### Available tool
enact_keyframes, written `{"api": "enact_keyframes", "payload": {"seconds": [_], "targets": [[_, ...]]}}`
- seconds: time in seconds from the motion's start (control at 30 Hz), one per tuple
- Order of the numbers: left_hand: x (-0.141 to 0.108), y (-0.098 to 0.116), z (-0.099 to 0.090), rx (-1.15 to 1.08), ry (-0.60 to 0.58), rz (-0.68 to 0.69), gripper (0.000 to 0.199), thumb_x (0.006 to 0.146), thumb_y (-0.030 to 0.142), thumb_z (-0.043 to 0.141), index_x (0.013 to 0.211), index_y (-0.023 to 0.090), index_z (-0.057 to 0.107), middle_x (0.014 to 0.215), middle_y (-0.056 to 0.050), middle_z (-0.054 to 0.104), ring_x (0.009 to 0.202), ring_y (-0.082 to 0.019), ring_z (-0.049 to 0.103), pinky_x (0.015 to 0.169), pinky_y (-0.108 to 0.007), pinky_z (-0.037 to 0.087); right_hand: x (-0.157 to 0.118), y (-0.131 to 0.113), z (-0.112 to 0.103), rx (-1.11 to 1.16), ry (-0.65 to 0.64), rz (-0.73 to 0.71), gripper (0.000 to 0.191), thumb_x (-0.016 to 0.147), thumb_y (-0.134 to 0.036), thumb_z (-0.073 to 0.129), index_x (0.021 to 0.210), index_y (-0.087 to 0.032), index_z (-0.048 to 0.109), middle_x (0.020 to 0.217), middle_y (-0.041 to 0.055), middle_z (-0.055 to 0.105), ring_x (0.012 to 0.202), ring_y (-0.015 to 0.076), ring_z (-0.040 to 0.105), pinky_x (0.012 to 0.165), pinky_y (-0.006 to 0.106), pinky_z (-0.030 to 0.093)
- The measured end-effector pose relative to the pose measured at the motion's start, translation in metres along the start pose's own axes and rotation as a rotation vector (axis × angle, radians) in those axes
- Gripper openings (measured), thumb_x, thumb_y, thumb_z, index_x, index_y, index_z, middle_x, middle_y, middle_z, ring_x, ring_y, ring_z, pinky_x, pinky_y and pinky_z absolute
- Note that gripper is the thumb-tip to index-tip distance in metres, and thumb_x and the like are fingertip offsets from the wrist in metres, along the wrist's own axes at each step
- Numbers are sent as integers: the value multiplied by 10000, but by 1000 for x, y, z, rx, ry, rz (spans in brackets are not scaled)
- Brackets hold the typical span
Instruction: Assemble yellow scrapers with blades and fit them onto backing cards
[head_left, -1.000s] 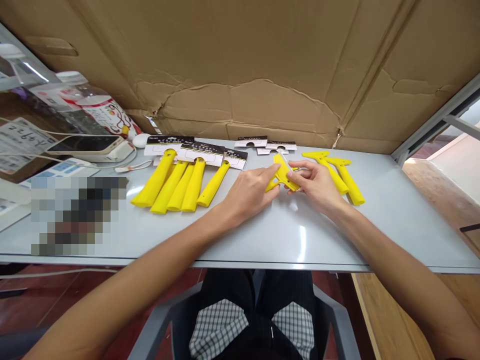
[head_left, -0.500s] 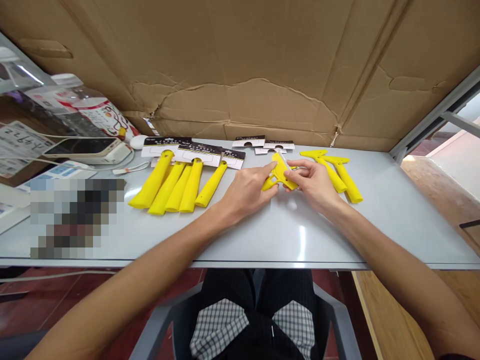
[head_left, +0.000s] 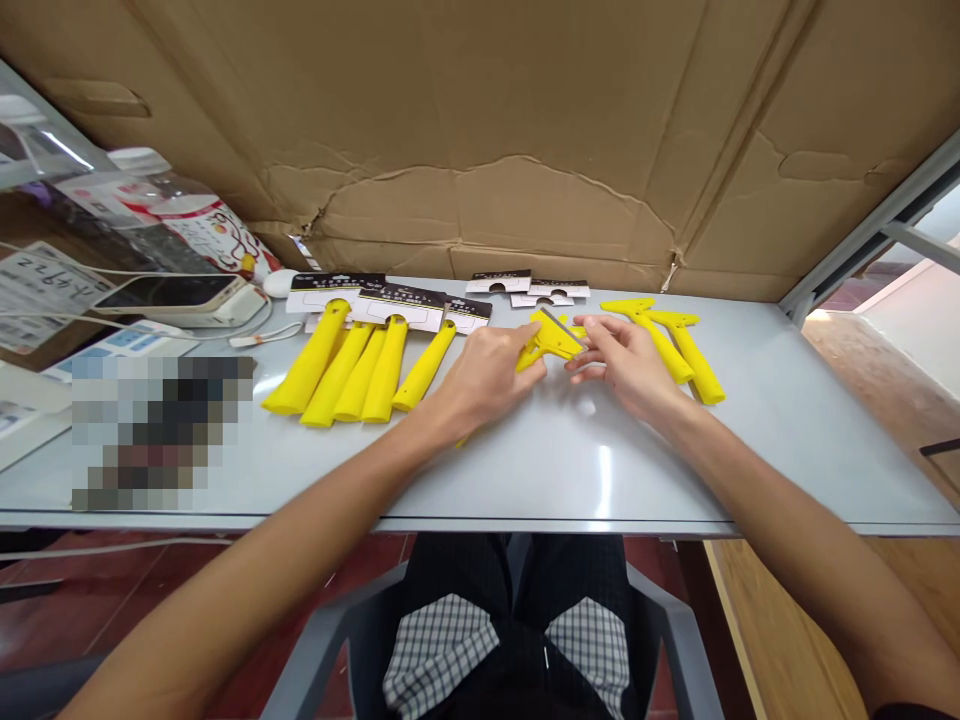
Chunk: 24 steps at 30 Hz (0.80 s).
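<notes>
My left hand (head_left: 491, 372) is closed around the handle of a yellow scraper (head_left: 556, 338), whose wide head points right with a thin grey edge along it. Part of the handle is hidden under the palm. Just right of the head is my right hand (head_left: 634, 365), thumb and fingers spread apart; whether a fingertip touches the scraper I cannot tell. To the right lie two more yellow scrapers (head_left: 694, 355). Left of my hands, several yellow scrapers (head_left: 384, 375) lie with black-and-white header cards (head_left: 401, 306) over their heads.
Loose header cards (head_left: 499, 282) lie at the back of the white table (head_left: 525, 480), against a cardboard sheet (head_left: 480, 120). On the left are a phone (head_left: 169, 292), cables, a plastic bottle (head_left: 202, 220) and a pixelated object (head_left: 165, 430). A metal frame (head_left: 862, 240) stands at right.
The scraper has turned in my left hand, and its grey edge now shows. My right hand's fingers have come off the scraper's head and spread apart.
</notes>
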<state>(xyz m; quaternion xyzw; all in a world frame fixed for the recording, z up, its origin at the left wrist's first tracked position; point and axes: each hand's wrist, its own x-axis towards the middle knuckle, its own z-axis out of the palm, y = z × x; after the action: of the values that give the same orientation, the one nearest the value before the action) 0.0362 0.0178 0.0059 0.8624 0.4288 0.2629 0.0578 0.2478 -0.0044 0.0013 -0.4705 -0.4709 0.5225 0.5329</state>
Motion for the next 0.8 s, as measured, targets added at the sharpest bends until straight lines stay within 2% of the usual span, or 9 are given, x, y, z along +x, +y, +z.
{"api": "enact_keyframes", "payload": {"seconds": [0.07,0.13,0.27,0.33,0.4,0.47,0.6,0.8], "targets": [[3,-5,-3,-91,59,-47,393,877,243,707,1241,125,796,725,-25,723,640,-171,596,714,-320,474,2,-3,-5,12,19,-4,404,901,-552,852,1077,-203,752,933,84,775,740,196,763,626,335,676],[5,-4,-8,-264,46,-144,378,842,248,726,1195,141,806,668,5,689,591,-152,585,674,-303,483,4,-4,-8,4,31,-1,357,925,-524,833,1058,-200,760,978,104,783,750,188,754,645,333,677],[9,4,-19,-859,-175,-360,132,822,276,727,853,149,744,611,-1,652,459,-108,534,472,-246,435,4,-3,-11,-71,21,-48,321,935,-473,813,1115,-209,775,1028,107,795,838,208,757,699,360,676],[10,5,-18,-1131,-253,-431,162,799,294,736,731,167,661,578,-5,621,430,-90,495,399,-218,381,3,-2,-12,-182,32,-142,324,920,-443,820,1159,-227,789,1081,95,801,967,229,755,761,368,668],[10,3,-14,-1320,-270,-490,193,761,299,750,696,173,620,555,-2,597,414,-75,468,362,-195,344,3,-2,-13,-269,37,-219,328,910,-447,822,1166,-243,806,1148,85,803,1067,241,740,809,370,652],[10,0,-8,-1420,-276,-525,209,727,295,769,697,170,604,553,-1,595,402,-64,457,344,-179,324,3,-3,-15,-261,-8,-225,327,912,-467,817,1154,-248,818,1156,77,809,1038,234,744,815,374,640],[10,-4,0,-1467,-323,-523,221,711,290,784,753,156,612,570,2,619,376,-58,453,326,-170,312,2,-6,-17,-183,-103,-192,294,913,-454,820,1105,-234,846,1028,57,823,839,183,738,807,378,622],[10,-7,0,-1458,-334,-488,230,689,287,759,697,176,558,565,-9,628,353,-72,466,307,-186,313,1,-9,-18,-189,-131,-211,259,900,-441,832,1052,-233,864,986,47,823,794,169,715,803,378,609]]}}
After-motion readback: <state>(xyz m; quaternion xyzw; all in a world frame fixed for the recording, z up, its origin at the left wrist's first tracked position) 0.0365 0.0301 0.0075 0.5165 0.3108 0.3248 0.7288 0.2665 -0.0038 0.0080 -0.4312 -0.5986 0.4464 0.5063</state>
